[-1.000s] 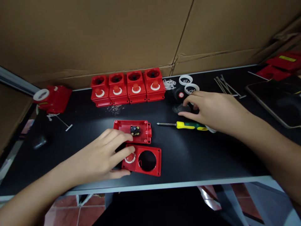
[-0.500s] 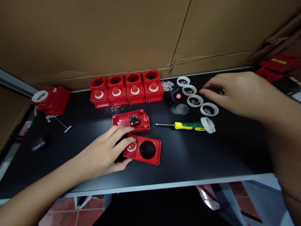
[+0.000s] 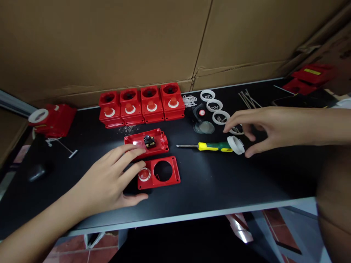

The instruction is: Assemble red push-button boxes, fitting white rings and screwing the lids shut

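Screwdriver (image 3: 215, 147) is laid on the desk (image 3: 208, 190), white rings (image 3: 236, 145) at its handle end flanked by the spread right hand (image 3: 260, 128); red cover (image 3: 152, 181) and open box (image 3: 137, 140) are touched by the spread left hand (image 3: 112, 179).

I log dim, soft, diffuse light. The tall brown cardboard wall (image 3: 109, 44) darkens toward its upper left corner. A faint pale sheen lies on the flat black tabletop (image 3: 208, 179); the crumpled silvery sheet (image 3: 242, 231) below it returns harder glare. I note slight wide-angle bowing along the pale grey table edge (image 3: 192, 218), and smeared detail at far right.
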The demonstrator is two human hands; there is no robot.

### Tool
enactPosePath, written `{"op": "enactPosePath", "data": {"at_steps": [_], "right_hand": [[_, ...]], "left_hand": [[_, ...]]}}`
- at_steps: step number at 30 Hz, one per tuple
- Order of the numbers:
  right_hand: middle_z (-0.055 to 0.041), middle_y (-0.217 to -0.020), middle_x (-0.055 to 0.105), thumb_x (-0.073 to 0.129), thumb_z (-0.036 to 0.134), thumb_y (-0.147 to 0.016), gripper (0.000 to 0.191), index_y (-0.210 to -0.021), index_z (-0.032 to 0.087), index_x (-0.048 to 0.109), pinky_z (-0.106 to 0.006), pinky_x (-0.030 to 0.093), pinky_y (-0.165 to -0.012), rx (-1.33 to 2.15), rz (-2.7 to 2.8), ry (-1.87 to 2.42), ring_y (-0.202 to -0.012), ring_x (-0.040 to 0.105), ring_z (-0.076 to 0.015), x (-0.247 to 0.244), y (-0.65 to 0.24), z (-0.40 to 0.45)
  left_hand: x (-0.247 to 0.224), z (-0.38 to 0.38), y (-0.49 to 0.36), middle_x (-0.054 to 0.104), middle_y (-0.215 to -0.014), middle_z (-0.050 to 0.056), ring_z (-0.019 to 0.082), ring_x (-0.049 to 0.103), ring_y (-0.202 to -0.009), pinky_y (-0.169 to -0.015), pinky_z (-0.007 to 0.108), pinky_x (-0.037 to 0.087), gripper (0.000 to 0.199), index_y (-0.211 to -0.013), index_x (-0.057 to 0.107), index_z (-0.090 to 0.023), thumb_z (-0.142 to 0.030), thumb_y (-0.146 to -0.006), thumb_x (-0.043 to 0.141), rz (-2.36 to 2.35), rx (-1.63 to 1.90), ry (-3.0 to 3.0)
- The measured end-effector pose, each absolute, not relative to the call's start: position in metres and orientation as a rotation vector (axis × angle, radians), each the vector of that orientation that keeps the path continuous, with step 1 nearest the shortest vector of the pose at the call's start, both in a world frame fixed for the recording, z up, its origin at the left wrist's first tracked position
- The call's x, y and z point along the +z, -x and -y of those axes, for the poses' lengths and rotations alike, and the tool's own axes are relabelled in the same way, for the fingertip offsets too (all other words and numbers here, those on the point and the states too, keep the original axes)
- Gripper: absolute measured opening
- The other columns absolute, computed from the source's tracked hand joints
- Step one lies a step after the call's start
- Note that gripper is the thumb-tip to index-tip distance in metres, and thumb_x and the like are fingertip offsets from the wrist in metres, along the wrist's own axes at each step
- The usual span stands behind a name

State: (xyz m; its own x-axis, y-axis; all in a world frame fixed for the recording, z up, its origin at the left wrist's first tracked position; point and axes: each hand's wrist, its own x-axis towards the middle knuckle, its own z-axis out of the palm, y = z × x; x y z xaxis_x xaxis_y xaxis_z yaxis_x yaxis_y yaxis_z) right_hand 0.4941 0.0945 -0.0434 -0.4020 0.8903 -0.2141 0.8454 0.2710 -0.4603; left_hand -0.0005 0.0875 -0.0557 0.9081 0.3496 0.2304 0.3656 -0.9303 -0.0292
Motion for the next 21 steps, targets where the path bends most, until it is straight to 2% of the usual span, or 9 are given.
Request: {"op": "enactPosePath", "data": {"at_steps": [3,6,9,12,16,18,21], "right_hand": [[-0.0053,-0.090,0.069,0.082,0.085,-0.078,0.084,-0.136,0.023,0.076,-0.028,0.050,-0.066,1.088,2.497,1.746,-0.074,0.062,-0.0128,-0.041,-0.481,-0.098],[-0.0073,-0.092,0.070,0.075,0.086,-0.082,0.085,-0.139,0.022,0.075,-0.030,0.052,-0.069,1.210,2.458,1.782,-0.076,0.065,-0.0153,-0.039,-0.472,-0.102],[-0.0071,-0.093,0.071,0.073,0.084,-0.087,0.079,-0.137,0.022,0.076,-0.029,0.052,-0.069,1.304,2.441,1.708,-0.077,0.065,-0.0146,-0.035,-0.467,-0.104],[-0.0044,-0.092,0.072,0.073,0.074,-0.094,0.064,-0.133,0.023,0.077,-0.024,0.054,-0.070,1.300,2.408,1.585,-0.078,0.067,-0.0116,-0.029,-0.467,-0.103],[0.0003,-0.081,0.068,0.074,0.060,-0.099,0.044,-0.123,0.024,0.079,-0.018,0.049,-0.064,1.216,2.384,1.477,-0.071,0.064,-0.0062,-0.022,-0.467,-0.102],[0.0008,-0.080,0.067,0.078,0.063,-0.098,0.045,-0.120,0.024,0.080,-0.018,0.050,-0.063,1.206,2.370,1.453,-0.070,0.063,-0.0059,-0.021,-0.467,-0.102],[-0.0008,-0.089,0.070,0.086,0.070,-0.089,0.056,-0.119,0.023,0.080,-0.021,0.053,-0.065,1.186,2.294,1.381,-0.072,0.061,-0.0061,-0.019,-0.466,-0.102]], "left_hand": [[-0.051,-0.088,0.003,0.076,-0.138,0.023,0.048,0.071,-0.133,-0.104,0.065,0.069,0.048,-0.126,0.072,-0.013,-0.054,-0.103,0.080,0.577,-0.310,2.981],[-0.050,-0.088,0.003,0.077,-0.135,0.019,0.043,0.073,-0.131,-0.106,0.060,0.068,0.033,-0.124,0.073,-0.015,-0.043,-0.107,0.076,0.587,-0.325,3.017],[-0.050,-0.090,0.002,0.077,-0.134,0.018,0.039,0.074,-0.129,-0.107,0.057,0.067,0.028,-0.124,0.073,-0.015,-0.040,-0.110,0.073,0.595,-0.354,3.047],[-0.052,-0.093,0.002,0.077,-0.136,0.017,0.038,0.074,-0.129,-0.109,0.057,0.066,0.029,-0.125,0.072,-0.017,-0.043,-0.110,0.073,0.626,-0.363,3.095],[-0.054,-0.096,0.002,0.077,-0.137,0.016,0.038,0.074,-0.129,-0.110,0.056,0.065,0.031,-0.125,0.071,-0.020,-0.046,-0.109,0.075,0.655,-0.374,3.144],[-0.055,-0.098,0.002,0.077,-0.137,0.015,0.037,0.074,-0.128,-0.111,0.055,0.064,0.030,-0.124,0.071,-0.020,-0.045,-0.108,0.077,0.663,-0.388,3.156],[-0.057,-0.099,0.003,0.077,-0.136,0.015,0.037,0.074,-0.129,-0.113,0.055,0.063,0.031,-0.124,0.072,-0.020,-0.044,-0.106,0.080,0.677,-0.408,3.168]]}}
